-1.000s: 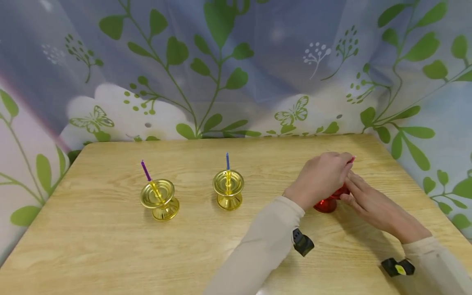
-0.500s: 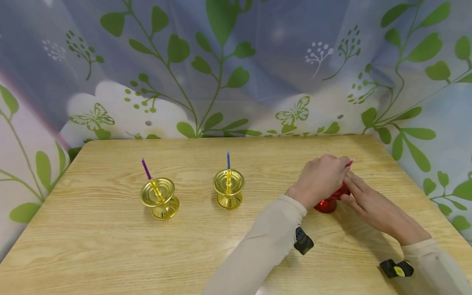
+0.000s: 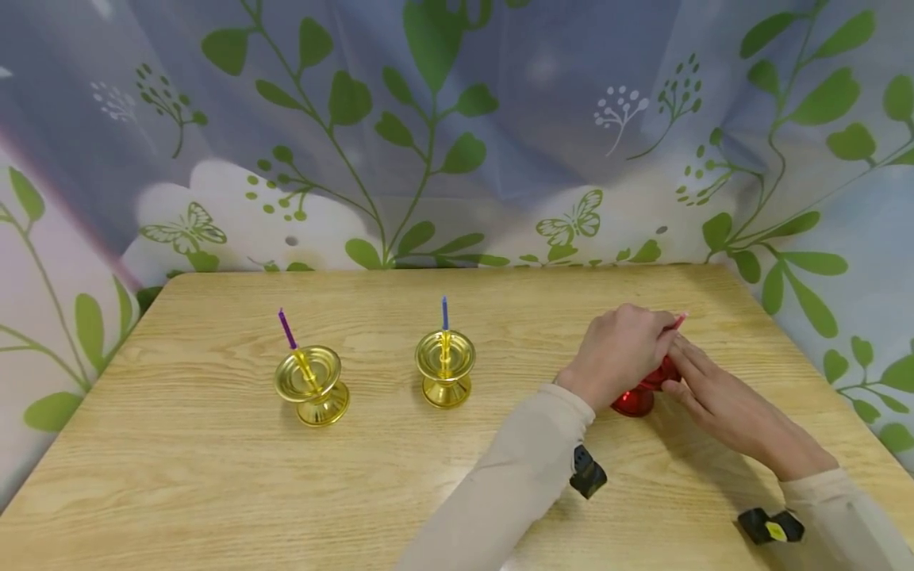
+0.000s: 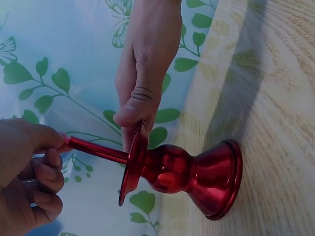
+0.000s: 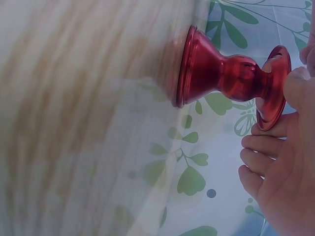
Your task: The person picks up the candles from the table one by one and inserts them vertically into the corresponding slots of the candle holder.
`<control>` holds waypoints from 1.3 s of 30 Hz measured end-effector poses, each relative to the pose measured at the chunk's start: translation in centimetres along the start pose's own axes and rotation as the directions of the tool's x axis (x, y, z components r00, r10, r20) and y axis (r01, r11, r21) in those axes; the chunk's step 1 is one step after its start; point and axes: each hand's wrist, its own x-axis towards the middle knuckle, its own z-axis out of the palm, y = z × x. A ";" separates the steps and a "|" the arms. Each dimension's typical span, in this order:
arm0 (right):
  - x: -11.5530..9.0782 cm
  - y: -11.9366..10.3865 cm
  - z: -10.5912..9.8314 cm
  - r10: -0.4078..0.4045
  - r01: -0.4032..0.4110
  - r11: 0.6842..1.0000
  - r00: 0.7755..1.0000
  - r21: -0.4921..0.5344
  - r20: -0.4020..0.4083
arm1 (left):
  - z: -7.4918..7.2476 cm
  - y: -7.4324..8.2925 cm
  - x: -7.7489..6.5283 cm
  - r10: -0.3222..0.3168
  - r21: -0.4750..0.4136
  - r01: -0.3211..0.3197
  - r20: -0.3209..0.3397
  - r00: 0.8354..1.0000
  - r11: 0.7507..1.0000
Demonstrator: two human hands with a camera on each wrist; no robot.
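Observation:
A shiny red candlestick stands upright on the table, partly hidden behind my hands in the head view. My left hand pinches a small pink candle at the top of the candlestick's thin red tube. The candle's lower end is at the tube's mouth; how deep it sits is hidden by the fingers. My right hand grips the rim of the candlestick's dish, its thumb on top and fingers beneath.
A gold candlestick with a purple candle stands at the left, the candle leaning leftward. Another gold candlestick at the middle bears an upright blue candle. A leaf-patterned curtain hangs behind the wooden table.
My left hand has come down slightly with the pink candle, and more of the candle's tip shows above the fingers. The right hand stays at the dish.

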 end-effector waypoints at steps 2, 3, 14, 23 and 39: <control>-0.1 0.0 -0.1 0.009 -0.009 1.000 1.000 0.005 0.005 | 0.1 0.1 0.0 0.001 0.003 -0.001 0.000 1.000 1.000; -0.2 0.0 -0.1 0.015 -0.015 1.000 1.000 0.005 0.006 | 0.2 0.1 0.0 0.000 0.003 0.000 0.001 1.000 1.000; 0.0 -0.3 -0.4 0.053 -0.054 0.998 0.998 0.033 0.030 | 0.4 0.0 -0.2 -0.034 -0.023 0.034 0.004 0.999 0.999; 0.3 -0.2 -0.3 0.029 -0.030 0.999 0.999 0.039 0.023 | 0.2 -0.2 -0.6 -0.030 -0.018 0.030 0.022 0.999 0.999; 0.5 0.6 0.5 -0.054 0.053 0.998 0.998 -0.028 -0.037 | -1.1 1.0 -3.4 0.045 0.215 -0.063 0.088 0.995 0.975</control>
